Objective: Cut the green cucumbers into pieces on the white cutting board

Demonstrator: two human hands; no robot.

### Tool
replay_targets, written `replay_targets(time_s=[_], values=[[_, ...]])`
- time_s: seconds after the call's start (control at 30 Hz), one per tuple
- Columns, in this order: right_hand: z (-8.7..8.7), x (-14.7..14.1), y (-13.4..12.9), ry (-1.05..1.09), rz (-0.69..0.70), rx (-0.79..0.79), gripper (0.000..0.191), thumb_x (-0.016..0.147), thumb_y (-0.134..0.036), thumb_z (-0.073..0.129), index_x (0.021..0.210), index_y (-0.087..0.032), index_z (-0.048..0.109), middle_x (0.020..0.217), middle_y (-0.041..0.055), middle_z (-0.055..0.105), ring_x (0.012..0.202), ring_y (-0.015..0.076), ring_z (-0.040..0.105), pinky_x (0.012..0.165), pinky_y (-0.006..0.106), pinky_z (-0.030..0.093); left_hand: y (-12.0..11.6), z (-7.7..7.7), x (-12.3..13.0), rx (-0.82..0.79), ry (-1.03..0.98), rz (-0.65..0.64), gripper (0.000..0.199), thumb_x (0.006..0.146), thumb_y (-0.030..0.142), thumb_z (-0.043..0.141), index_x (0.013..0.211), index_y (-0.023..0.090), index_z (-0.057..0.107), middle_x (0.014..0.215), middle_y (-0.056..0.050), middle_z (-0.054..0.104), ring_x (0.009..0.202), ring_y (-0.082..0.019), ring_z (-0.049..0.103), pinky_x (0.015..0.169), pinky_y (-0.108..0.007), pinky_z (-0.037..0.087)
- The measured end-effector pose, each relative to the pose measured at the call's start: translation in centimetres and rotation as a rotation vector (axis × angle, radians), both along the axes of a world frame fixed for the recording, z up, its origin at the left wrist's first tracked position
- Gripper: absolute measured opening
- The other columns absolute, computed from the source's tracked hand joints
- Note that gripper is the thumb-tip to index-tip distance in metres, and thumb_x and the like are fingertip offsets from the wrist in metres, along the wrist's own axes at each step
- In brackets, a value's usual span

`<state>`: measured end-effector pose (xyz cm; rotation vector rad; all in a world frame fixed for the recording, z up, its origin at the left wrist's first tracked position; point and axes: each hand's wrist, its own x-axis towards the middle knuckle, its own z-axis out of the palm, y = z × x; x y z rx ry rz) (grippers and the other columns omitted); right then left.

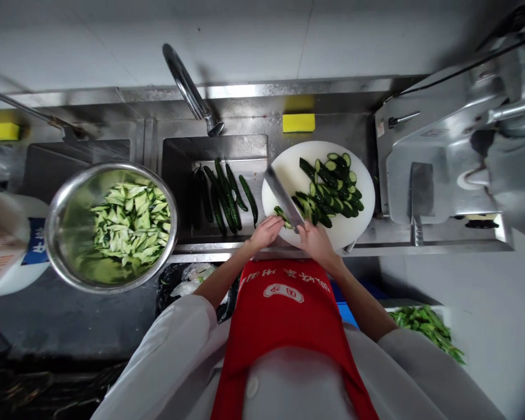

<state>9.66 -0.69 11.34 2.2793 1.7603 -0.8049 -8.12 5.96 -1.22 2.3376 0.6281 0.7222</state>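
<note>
On a round white cutting board (284, 153), my right hand (317, 242) grips a cleaver (284, 197) by its handle end, the blade slanting up and to the left. Just left of the blade, my left hand (266, 231) presses its bent fingers onto a piece of cucumber (283, 217). Right of the blade lies a pile of slanted cucumber slices (339, 186), dark green at the rim and pale inside. Several whole cucumbers (227, 198) rest in the sink basin to the left of the board.
A large steel bowl (55, 233) of cut cucumber pieces stands left of the sink (175, 169). A faucet (188, 87) arches over the basin. Behind the board sits a yellow sponge (298, 123). At right, a second cleaver (422, 192) lies by a metal machine (455, 140).
</note>
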Motion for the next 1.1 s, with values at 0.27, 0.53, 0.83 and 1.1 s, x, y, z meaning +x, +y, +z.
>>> replay_targets(time_s=[0.27,0.53,0.83,1.1], values=[[1.5,7.2,-0.9,-0.146,-0.266,0.216,0.042,0.101,-0.039,0.028,0.111,-0.009,0.056,0.084,0.0171,0.069,0.078,0.0276,0.063,0.065,0.03,0.034,-3.8,4.2,10.2,-0.144,0.457,0.157,0.043,0.094,0.046,0.054,0.115,0.01,0.058,0.098,-0.017,0.065,0.092,-0.028,0.066,0.079,-0.037,0.054],[0.5,9.3,-2.9,-0.114,-0.348,0.34,0.04,0.098,-0.043,0.034,0.102,-0.013,0.059,0.074,0.0138,0.068,0.067,0.0255,0.059,0.059,0.029,0.03,-2.3,6.4,12.6,-0.543,0.606,0.277,0.03,0.086,0.028,0.063,0.112,0.012,0.063,0.089,-0.014,0.071,0.087,-0.026,0.07,0.077,-0.032,0.052],[0.4,9.9,-2.9,-0.109,-0.369,0.334,0.037,0.098,-0.042,0.035,0.102,-0.013,0.057,0.078,0.0151,0.068,0.073,0.0265,0.06,0.061,0.029,0.032,-0.6,6.9,11.3,-1.244,-0.021,0.346,0.064,0.079,0.013,0.071,0.138,0.009,0.046,0.05,0.007,0.057,0.038,-0.006,0.048,0.043,-0.015,0.038],[1.0,8.3,-3.6,-0.112,-0.313,0.245,0.038,0.1,-0.039,0.034,0.108,-0.01,0.057,0.079,0.015,0.069,0.074,0.0266,0.062,0.061,0.029,0.03,1.6,9.0,3.5,-1.346,-0.428,0.467,0.05,0.065,0.034,0.085,0.104,0.007,0.07,0.058,-0.001,0.065,0.047,-0.009,0.058,0.042,-0.017,0.042]])
